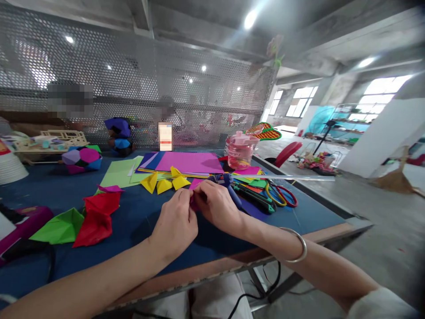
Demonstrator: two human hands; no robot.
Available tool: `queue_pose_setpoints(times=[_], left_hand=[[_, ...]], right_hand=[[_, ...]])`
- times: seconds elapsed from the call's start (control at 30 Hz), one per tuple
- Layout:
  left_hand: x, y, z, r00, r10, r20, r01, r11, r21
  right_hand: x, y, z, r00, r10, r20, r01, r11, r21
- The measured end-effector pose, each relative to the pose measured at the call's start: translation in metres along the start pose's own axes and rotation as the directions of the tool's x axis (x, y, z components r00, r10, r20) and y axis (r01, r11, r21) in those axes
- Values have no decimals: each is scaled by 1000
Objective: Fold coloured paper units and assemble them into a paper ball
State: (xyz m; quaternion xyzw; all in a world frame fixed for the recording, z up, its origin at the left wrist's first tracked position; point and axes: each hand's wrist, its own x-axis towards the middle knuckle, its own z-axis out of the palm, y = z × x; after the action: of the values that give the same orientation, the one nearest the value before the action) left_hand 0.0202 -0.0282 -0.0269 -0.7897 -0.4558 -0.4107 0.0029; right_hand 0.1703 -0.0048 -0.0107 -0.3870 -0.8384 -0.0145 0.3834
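Observation:
My left hand [175, 220] and my right hand [219, 206] meet over the near half of the table, fingertips pinched together. Between them is a small magenta paper piece [193, 202], mostly covered by the fingers, so its folded shape cannot be made out. Just beyond my fingers lie several yellow folded paper pieces [164, 186]. A blue glue gun [222, 179] with a long clear glue stick [285, 177] in it rests behind my right hand. Red folded paper [99, 217] and green folded paper [61, 226] sit to the left.
Coloured paper sheets [191, 162] are stacked at the back, near a propped phone [165, 136]. A pink pitcher [240, 153], a green-handled cutter [255, 198] and scissors [288, 196] stand or lie right. Left are a many-coloured paper ball [83, 159] and white cups [11, 166].

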Motion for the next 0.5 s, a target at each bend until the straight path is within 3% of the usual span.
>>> queue_pose_setpoints(times=[0.2, 0.5], left_hand=[[9, -3, -7, 993, -79, 91, 80, 997, -12], [32, -24, -20, 977, -162, 140, 189, 958, -215]], right_hand=[[3, -1, 2, 1000, -2, 16, 2, 999, -40], [12, 3, 0, 998, -69, -8, 69, 985, 157]])
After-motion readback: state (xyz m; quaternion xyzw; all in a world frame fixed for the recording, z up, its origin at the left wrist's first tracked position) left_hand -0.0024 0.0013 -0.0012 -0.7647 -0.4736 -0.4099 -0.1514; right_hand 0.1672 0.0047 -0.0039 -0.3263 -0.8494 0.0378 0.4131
